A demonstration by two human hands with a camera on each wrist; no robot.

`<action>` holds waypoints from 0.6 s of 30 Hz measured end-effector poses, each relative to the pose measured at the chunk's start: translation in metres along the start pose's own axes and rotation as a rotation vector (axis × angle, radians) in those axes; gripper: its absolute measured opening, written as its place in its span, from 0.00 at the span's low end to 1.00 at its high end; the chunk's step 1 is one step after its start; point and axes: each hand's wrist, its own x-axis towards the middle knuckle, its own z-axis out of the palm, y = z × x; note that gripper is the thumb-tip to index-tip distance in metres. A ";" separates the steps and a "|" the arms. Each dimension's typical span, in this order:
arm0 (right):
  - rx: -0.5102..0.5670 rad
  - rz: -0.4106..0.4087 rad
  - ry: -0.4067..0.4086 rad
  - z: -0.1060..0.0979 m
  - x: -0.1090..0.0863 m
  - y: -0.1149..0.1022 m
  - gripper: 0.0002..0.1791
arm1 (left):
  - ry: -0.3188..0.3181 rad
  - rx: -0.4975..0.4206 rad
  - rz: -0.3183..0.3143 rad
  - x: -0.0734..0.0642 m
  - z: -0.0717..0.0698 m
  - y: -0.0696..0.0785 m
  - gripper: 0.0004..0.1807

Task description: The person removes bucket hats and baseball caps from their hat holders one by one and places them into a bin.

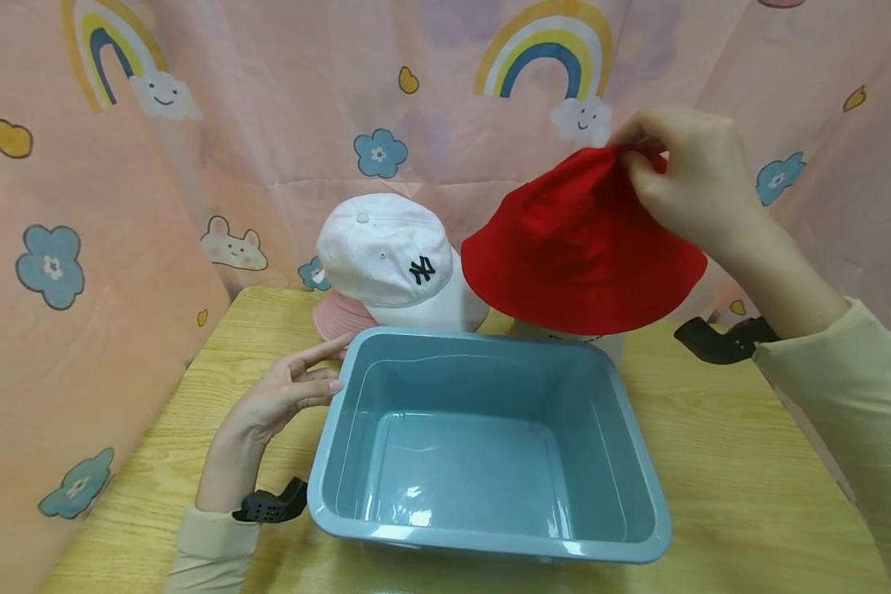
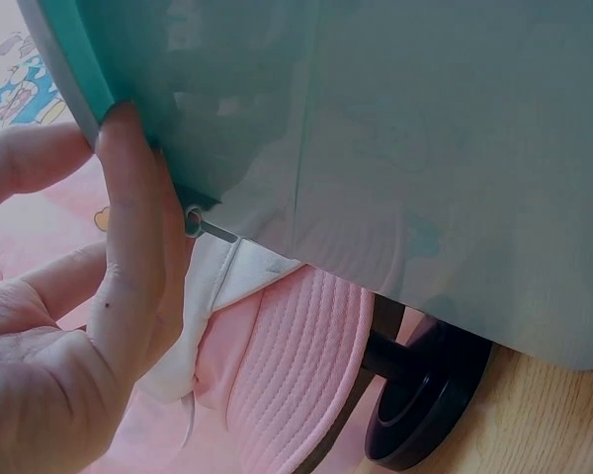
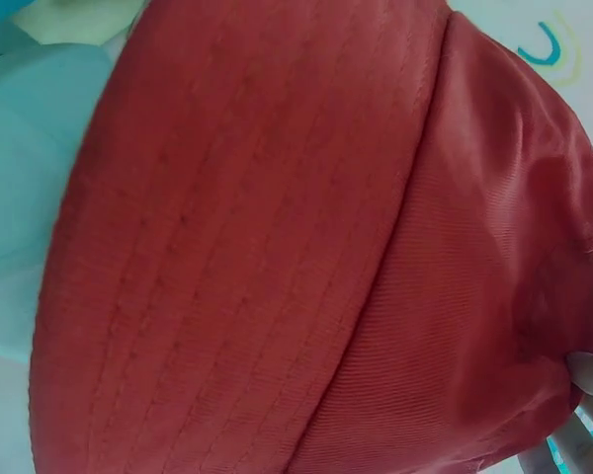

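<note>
In the head view, my right hand (image 1: 690,173) pinches the crown of a red bucket hat (image 1: 564,256) and holds it up behind the right part of a blue plastic basin (image 1: 486,549). The hat hangs brim down, and its stitched brim fills much of the right wrist view. My left hand (image 1: 285,392) touches the basin's left rim near the far corner, its fingers fairly straight. In the left wrist view those fingers (image 2: 133,227) lie against the basin's outer wall (image 2: 376,128). The basin's inside shows a bare, shiny floor.
Behind the basin stand a white baseball cap (image 1: 382,247) with a dark logo and a pink hat (image 1: 341,315). The left wrist view shows a black round stand base (image 2: 430,400) beside the pink brim. A patterned pink curtain (image 1: 282,107) backs the wooden table (image 1: 735,462).
</note>
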 end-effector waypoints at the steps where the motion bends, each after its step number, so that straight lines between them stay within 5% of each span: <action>1: 0.004 -0.013 0.000 -0.001 -0.001 -0.002 0.11 | -0.001 0.001 0.002 0.000 0.000 0.000 0.36; 18: 0.071 -0.183 -0.021 -0.014 -0.020 -0.042 0.09 | 0.006 0.006 -0.011 0.001 0.001 0.002 0.37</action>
